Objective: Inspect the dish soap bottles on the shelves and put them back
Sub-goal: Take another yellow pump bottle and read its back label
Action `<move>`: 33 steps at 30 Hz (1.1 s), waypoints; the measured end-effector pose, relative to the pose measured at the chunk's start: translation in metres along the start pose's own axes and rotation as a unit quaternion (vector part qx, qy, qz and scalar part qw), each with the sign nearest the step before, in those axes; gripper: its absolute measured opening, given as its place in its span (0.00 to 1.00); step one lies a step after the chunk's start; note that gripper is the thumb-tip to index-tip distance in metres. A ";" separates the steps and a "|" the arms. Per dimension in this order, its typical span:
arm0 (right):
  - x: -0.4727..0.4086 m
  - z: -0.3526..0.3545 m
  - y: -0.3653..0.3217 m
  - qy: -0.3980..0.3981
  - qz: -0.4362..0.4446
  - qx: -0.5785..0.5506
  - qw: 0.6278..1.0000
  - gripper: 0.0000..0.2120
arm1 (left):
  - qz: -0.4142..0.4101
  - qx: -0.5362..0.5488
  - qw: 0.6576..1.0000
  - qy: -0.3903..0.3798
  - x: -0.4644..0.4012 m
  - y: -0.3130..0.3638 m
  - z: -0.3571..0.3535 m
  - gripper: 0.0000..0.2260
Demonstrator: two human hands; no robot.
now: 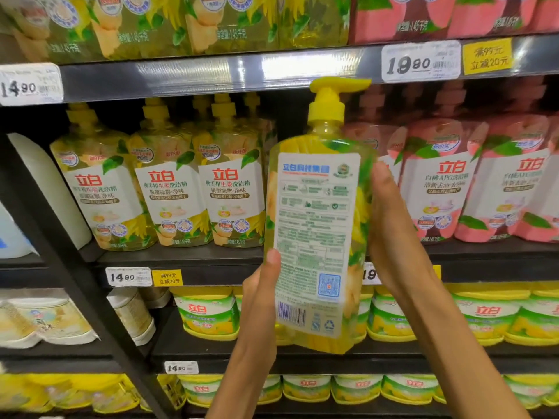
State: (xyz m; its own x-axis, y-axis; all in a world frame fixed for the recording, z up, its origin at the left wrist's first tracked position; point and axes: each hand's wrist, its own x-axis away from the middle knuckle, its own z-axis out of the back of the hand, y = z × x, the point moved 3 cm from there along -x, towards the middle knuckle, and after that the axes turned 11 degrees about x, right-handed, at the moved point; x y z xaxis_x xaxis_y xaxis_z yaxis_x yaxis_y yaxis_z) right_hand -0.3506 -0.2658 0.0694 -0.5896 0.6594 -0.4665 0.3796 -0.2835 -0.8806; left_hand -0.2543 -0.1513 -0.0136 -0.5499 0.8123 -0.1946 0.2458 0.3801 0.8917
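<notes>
A yellow dish soap bottle (317, 225) with a yellow pump top is held upright in front of the shelves, its back label with barcode and QR code facing me. My left hand (261, 285) grips its lower left side, thumb on the label edge. My right hand (390, 225) holds its right side, fingers hidden behind the bottle. A row of matching yellow bottles (169, 182) stands on the middle shelf to the left, with a gap behind the held bottle.
Pink dish soap bottles (472, 182) fill the middle shelf at right. Yellow-green tubs (208, 313) line the lower shelves. More bottles stand on the top shelf. Price tags (420, 60) sit on the shelf edges. A black upright post (60, 252) divides the left bay.
</notes>
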 end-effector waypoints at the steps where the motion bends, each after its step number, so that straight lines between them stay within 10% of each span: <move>1: -0.003 -0.001 0.001 -0.008 -0.009 -0.016 1.000 0.45 | 0.023 0.015 1.000 -0.006 -0.002 -0.002 0.001 0.26; 7: -0.006 -0.012 0.011 -0.141 -0.038 -0.187 0.971 0.21 | 0.107 0.061 0.990 -0.072 -0.005 -0.009 0.001 0.25; 16: 0.002 -0.014 0.002 0.049 0.020 -0.080 0.995 0.43 | -0.042 -0.076 0.996 -0.036 -0.006 0.003 -0.008 0.26; 19: 0.001 -0.017 -0.001 0.067 0.014 -0.003 0.998 0.46 | -0.002 -0.061 0.996 -0.068 0.001 0.000 -0.012 0.17; 22: -0.003 -0.011 -0.002 0.029 -0.007 0.014 0.999 0.39 | 0.071 0.041 0.994 -0.068 -0.001 -0.012 0.000 0.38; 26: -0.007 0.002 0.004 0.068 -0.011 0.084 0.994 0.28 | 0.133 0.116 0.980 -0.090 -0.002 -0.011 -0.002 0.31; 33: -0.001 -0.003 0.015 -0.009 -0.110 -0.089 0.990 0.54 | 0.149 0.053 0.982 -0.102 -0.004 -0.017 0.014 0.29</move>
State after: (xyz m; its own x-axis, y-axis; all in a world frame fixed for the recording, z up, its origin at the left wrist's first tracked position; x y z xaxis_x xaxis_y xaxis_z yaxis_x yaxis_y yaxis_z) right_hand -0.3420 -0.2684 0.0567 -0.6842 0.6780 -0.2688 0.3598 -0.0068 -0.9330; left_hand -0.2446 -0.1551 -0.0337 -0.2717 0.9622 -0.0182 0.4597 0.1463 0.8759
